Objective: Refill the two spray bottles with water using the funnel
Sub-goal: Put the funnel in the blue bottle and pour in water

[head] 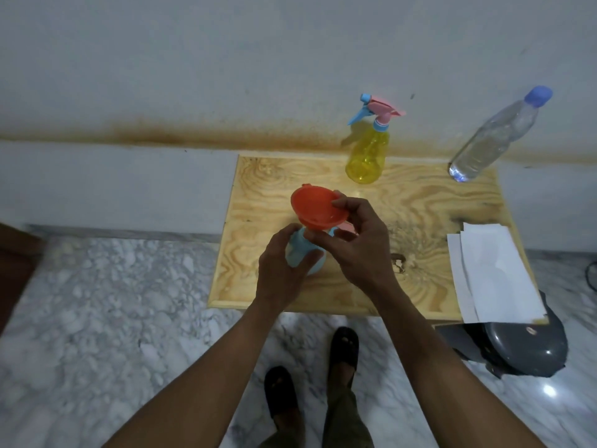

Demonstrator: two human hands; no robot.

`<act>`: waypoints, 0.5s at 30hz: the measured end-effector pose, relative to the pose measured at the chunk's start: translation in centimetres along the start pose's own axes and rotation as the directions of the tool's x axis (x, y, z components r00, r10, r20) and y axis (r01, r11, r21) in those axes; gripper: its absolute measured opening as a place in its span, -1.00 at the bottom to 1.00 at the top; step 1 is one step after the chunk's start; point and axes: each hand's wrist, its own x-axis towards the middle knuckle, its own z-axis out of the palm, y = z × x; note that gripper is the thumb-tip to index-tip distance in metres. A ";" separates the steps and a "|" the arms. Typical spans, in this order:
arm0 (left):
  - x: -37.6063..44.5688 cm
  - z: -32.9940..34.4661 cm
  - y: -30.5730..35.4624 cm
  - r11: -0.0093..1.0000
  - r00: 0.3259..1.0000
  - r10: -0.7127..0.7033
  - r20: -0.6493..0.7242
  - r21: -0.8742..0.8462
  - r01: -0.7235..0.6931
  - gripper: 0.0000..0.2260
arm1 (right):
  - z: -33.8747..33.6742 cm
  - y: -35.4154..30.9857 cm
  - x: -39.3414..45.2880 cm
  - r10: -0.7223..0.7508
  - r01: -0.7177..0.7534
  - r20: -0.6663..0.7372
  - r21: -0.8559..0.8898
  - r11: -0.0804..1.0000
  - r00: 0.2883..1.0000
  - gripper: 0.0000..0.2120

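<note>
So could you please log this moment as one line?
left hand: holds blue bottle | right hand: seating funnel | yellow bottle: capped

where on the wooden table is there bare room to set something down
The table is bare along its left side, from the back corner to the front edge, beside the blue bottle. Another bare patch lies mid-table between the yellow spray bottle, the water bottle and the papers. It is crowded where both hands hold the funnel.

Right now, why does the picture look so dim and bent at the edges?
Head view: dim room light; wide lens bends the water bottle outward; soft blur on the hands and funnel; one glare spot on the floor.
</note>
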 end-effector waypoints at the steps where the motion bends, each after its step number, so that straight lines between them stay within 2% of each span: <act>1: 0.0 0.1 -0.1 1.000 1.000 -0.004 -0.001 -0.011 0.004 -0.38 | 0.1 0.2 0.0 0.002 -0.002 0.009 -0.014 1.000 1.000 -0.42; 5: 0.0 0.2 -0.3 0.998 1.000 -0.024 0.003 -0.055 0.024 -0.35 | 0.3 0.7 -0.1 0.014 -0.012 0.047 -0.049 0.999 0.999 -0.41; 15: 0.2 0.2 -0.6 0.997 1.000 0.007 0.022 -0.072 -0.006 -0.52 | 0.4 1.3 -0.6 -0.011 0.018 0.096 -0.067 0.998 0.995 -0.34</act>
